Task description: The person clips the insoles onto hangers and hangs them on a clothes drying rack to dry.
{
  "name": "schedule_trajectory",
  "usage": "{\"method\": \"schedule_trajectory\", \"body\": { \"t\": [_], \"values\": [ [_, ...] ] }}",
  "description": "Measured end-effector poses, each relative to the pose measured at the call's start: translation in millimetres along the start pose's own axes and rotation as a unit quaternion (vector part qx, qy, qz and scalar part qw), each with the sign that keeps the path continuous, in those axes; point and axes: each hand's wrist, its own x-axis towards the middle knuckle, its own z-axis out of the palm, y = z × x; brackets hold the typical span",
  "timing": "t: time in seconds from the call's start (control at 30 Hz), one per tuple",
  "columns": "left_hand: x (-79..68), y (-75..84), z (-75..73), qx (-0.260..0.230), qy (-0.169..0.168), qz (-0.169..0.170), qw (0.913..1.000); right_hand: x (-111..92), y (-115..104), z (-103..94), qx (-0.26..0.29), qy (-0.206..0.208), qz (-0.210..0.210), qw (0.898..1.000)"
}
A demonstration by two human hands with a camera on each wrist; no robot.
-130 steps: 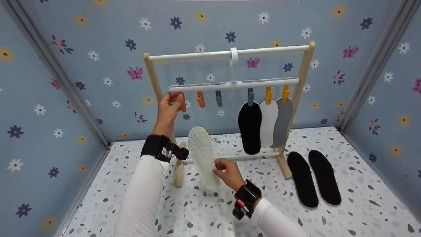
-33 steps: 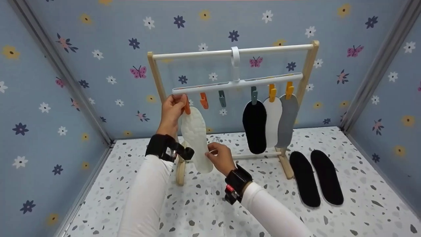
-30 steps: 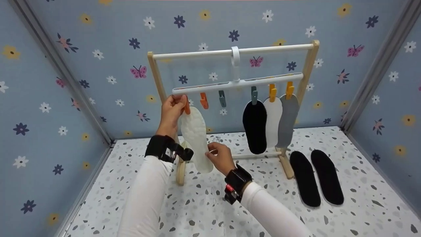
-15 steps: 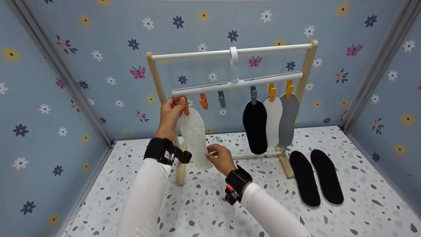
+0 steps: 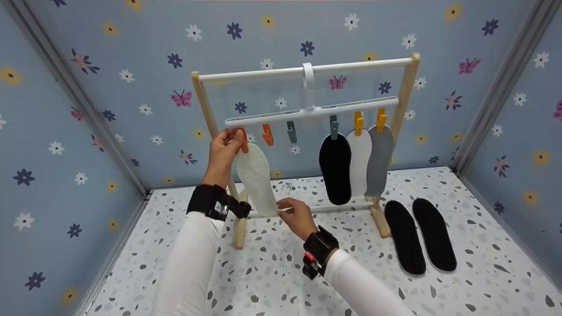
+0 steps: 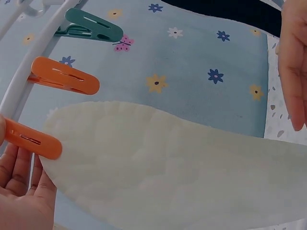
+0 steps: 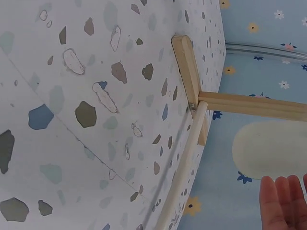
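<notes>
While the left hand [image 5: 221,156] pinches the outermost orange clip [image 5: 244,141] below the white hanger [image 5: 272,116], the cream insole [image 5: 254,175] hangs tilted beneath, its top edge overlapped by the clip's tip. The right hand [image 5: 299,218] grasps nothing, fingertips just beside the insole's lower edge; contact: cannot tell. The clip's bite seems shallow, so we would ease the pinch slowly, check that it holds, and keep the right hand near to catch any slip.
</notes>
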Motion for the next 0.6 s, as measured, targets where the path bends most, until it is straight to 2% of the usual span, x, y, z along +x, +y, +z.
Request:
{"method": "schedule_trajectory", "body": {
  "t": [0.27,0.43,0.6],
  "values": [
    [0.3,-0.4,-0.6,-0.002,0.001,0.007,1.0000,-15.1,16.6,-3.6,-0.037,-0.005,-0.011,0.999],
    [-0.7,-0.9,-2.8,0.008,0.003,0.002,1.0000,-22.8,25.6,-7.1,-0.035,-0.004,-0.017,0.999],
    [-2.6,-1.9,-4.8,0.020,0.003,0.017,0.9996,-29.2,31.5,-10.5,-0.029,-0.003,-0.007,1.000]
  ]
}}
